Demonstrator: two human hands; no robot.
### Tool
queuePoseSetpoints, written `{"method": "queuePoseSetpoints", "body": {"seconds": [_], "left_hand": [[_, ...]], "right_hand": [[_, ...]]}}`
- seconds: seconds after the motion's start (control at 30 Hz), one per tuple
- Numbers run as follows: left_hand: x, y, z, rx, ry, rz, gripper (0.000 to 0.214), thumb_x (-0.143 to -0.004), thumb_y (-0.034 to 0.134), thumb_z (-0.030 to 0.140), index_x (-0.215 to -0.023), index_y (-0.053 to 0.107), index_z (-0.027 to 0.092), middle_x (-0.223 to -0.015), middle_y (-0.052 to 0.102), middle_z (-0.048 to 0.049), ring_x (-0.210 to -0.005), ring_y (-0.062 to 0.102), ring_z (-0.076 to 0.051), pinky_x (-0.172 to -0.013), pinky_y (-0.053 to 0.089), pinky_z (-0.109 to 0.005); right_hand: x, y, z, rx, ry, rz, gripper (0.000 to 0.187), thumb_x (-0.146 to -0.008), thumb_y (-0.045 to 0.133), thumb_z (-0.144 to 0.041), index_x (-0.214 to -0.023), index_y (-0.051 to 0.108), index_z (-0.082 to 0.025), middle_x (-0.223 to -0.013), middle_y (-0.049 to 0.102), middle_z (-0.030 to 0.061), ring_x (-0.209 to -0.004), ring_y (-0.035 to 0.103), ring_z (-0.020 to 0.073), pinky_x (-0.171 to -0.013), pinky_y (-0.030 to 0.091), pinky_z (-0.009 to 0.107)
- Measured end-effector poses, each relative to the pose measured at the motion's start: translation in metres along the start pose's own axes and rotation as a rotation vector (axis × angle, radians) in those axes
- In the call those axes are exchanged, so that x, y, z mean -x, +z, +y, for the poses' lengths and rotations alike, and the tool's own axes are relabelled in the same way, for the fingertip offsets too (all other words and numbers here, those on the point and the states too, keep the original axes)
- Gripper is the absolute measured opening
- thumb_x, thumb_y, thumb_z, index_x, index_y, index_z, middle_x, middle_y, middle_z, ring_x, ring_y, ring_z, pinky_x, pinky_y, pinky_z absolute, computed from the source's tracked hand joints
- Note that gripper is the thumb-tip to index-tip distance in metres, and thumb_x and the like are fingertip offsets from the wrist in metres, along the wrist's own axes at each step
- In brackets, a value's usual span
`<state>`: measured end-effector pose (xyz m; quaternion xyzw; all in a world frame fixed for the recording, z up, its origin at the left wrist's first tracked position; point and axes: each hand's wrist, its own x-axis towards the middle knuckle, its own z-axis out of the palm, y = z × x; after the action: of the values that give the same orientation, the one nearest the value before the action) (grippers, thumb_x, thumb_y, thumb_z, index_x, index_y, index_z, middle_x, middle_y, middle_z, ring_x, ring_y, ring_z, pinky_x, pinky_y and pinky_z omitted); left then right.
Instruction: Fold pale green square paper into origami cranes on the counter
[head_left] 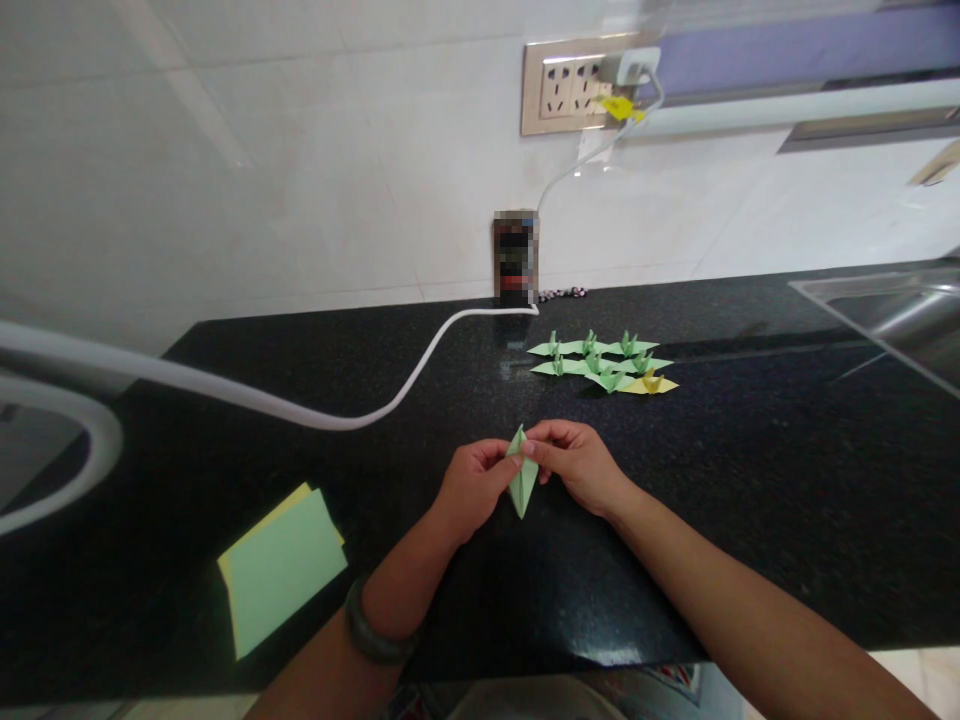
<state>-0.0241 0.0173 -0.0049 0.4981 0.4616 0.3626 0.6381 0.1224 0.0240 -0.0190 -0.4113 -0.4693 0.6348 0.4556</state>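
Between my two hands is a light green piece of folded paper (523,487), a narrow diamond with one point toward me and one away. My left hand (474,487) pinches its left side, the thumb lying on the front. From the right, my right hand (577,462) grips the upper part, its thumb pressed near the centre crease. The fingers behind the paper are partly hidden. Beyond my hands, several green folded paper cranes (594,362) stand in rows, with a yellow paper crane (651,384) at the near right end.
Green and yellow paper sheets (289,575) lie stacked at the left on the black countertop (750,450). A white cable (352,421) crosses the counter to a phone-like device (516,258) leaning on the wall. A metal sink (900,310) is at the right, a socket panel (559,88) above.
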Motion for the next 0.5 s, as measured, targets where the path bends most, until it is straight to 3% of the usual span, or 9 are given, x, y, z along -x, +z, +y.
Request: {"method": "queuePoseSetpoints", "body": {"seconds": [0.2,0.5], "left_hand": [[0.0000,-0.0008,-0.0002,-0.034,-0.027,-0.007,0.017,-0.067,0.056,0.029,-0.069,0.062,0.013,-0.060,0.058,0.0003,-0.052,0.047,-0.009,-0.052,0.036,-0.021],[0.0012,-0.0018,-0.0021,0.025,-0.129,-0.027,0.012,-0.066,0.053,0.025,-0.064,0.056,0.013,-0.047,0.050,0.0028,-0.040,0.041,-0.007,-0.040,0.027,-0.019]], "right_hand": [[0.0005,-0.0010,0.0006,0.012,0.000,0.018,0.016,-0.067,0.063,-0.030,-0.071,0.061,-0.014,-0.060,0.058,-0.0012,-0.042,0.044,0.0039,-0.041,0.035,0.018],[0.0004,-0.0033,-0.0007,-0.060,0.016,-0.042,0.018,-0.064,0.066,-0.027,-0.077,0.063,-0.014,-0.063,0.060,-0.0005,-0.043,0.046,0.0045,-0.041,0.038,0.018]]}}
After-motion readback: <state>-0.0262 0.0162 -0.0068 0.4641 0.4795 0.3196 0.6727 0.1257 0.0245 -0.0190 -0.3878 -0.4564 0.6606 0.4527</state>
